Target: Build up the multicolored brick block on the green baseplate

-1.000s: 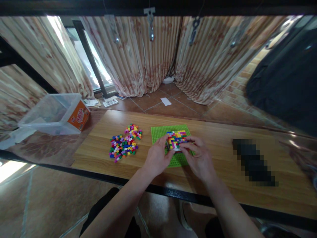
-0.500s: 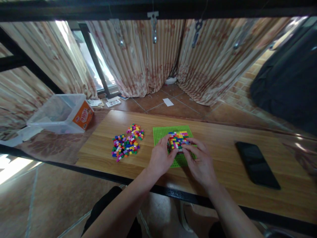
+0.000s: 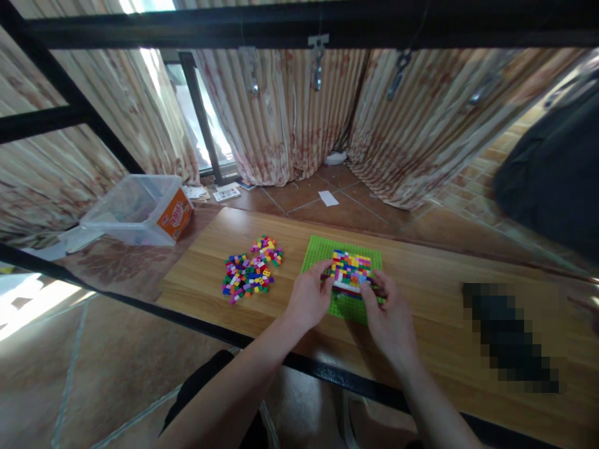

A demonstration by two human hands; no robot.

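A green studded baseplate [image 3: 322, 249] lies on the wooden table [image 3: 435, 293]. On it stands a block of many-coloured small bricks [image 3: 350, 269]. My left hand [image 3: 309, 298] grips the block's left near side. My right hand [image 3: 387, 315] holds its right near edge with the fingertips. A pile of loose coloured bricks [image 3: 251, 277] lies on the table to the left of the baseplate, apart from both hands.
A dark blurred flat object [image 3: 510, 337] lies at the table's right. A clear plastic bin [image 3: 135, 209] with an orange label stands on the floor at the left. Black frame bars [image 3: 299, 22] cross the top, and curtains [image 3: 290, 118] hang behind.
The view has shifted, so everything sits further right and lower. Both hands stay on the brick block, with the right fingers lower on its near edge.
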